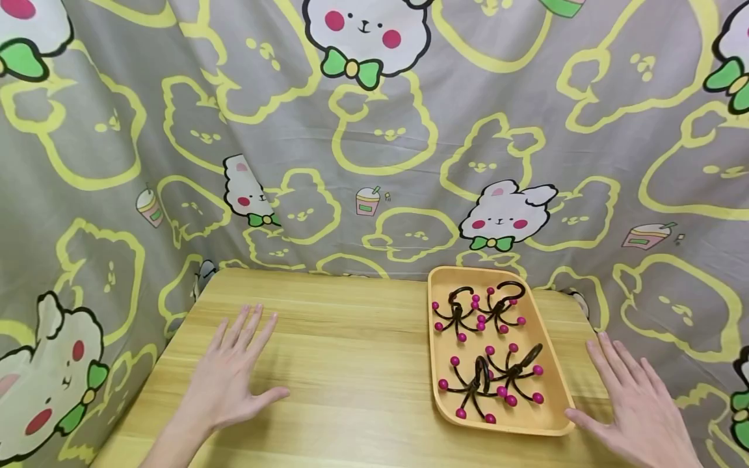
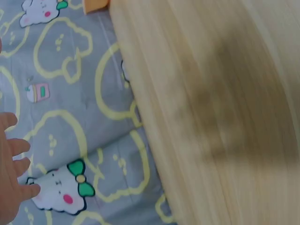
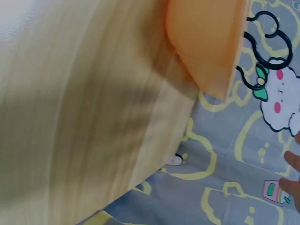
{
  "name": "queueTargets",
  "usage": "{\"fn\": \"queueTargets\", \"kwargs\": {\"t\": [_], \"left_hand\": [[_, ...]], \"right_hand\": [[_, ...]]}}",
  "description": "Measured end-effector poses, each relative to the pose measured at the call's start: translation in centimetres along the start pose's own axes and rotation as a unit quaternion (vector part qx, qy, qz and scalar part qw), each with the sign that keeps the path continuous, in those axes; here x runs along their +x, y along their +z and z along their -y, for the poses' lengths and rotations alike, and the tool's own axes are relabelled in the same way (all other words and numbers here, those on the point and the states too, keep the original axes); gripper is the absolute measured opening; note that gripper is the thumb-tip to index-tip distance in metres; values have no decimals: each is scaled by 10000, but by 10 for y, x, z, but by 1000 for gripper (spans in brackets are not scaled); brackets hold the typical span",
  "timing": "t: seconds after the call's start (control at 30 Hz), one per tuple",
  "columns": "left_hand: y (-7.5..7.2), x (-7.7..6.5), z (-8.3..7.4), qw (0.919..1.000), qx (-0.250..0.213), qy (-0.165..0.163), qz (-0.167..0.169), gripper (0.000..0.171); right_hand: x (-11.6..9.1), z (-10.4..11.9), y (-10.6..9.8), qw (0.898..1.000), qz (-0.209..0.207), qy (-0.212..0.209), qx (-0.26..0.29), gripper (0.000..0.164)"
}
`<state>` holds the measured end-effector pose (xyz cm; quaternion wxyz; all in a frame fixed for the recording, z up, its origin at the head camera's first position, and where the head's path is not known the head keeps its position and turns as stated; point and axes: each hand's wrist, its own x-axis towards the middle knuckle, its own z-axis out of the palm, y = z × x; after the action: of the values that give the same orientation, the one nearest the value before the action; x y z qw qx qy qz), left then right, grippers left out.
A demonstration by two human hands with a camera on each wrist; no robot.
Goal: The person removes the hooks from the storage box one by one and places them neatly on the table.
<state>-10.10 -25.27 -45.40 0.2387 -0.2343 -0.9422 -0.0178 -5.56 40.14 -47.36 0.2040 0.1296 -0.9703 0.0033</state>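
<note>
In the head view my left hand, fingers spread and straight, hovers palm down over the left part of the table and holds nothing. My right hand is spread too, at the right of an orange-yellow tray, its thumb tip right at the tray's near right corner. Inside the tray lie several black wire pieces, each with a curled hook and thin curved legs tipped with magenta balls. In the right wrist view, black hooks stick up past the tray's wall.
The wooden table carries the tray on its right side. A grey curtain with yellow outlines and white rabbit faces hangs behind the table and along both sides. In the left wrist view, the tray's corner shows at the top edge.
</note>
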Motion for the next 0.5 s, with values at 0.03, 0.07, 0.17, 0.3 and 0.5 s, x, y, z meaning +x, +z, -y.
{"fn": "queueTargets", "kwargs": {"t": [0.03, 0.07, 0.17, 0.3, 0.5], "left_hand": [[2, 2, -2, 10000, -23, 28, 15, 116], [3, 3, -5, 10000, -51, 53, 25, 115], [8, 9, -15, 9998, -124, 78, 103, 115], [13, 21, -29, 9994, -223, 78, 246, 115], [26, 41, -53, 9978, -503, 224, 377, 111]], "right_hand": [[0, 0, 1, 10000, -17, -66, 25, 136], [-1, 0, 3, 9999, -28, -125, 32, 136], [-2, -1, 6, 9998, -27, -211, 8, 137], [-5, -2, 9, 9997, -82, -244, 38, 136], [-10, -2, 17, 9994, -153, -296, 61, 135]]}}
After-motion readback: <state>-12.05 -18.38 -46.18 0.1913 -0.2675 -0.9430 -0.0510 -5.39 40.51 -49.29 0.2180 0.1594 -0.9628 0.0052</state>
